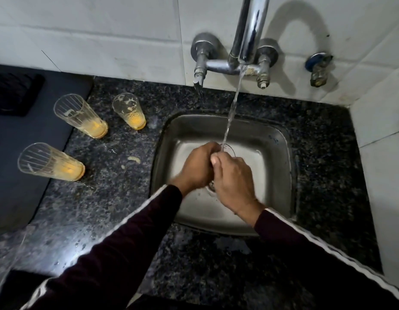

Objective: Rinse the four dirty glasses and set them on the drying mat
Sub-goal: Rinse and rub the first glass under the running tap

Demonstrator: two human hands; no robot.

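Rinsing glass one [227, 149] over the sink [279, 139], my left hand [197, 168] and right hand [233, 182] both wrapped round it under the tap stream [233, 104]; best keep rim up, swirl, grip firm; three dirty glasses [80, 116] wait beside the drying mat [19, 166].

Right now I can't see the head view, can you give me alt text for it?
Both hands, left hand and right hand, hold a clear drinking glass under running tap water over the square steel sink. Three dirty ribbed glasses with orange residue stand on the speckled granite counter, beside the dark drying mat.
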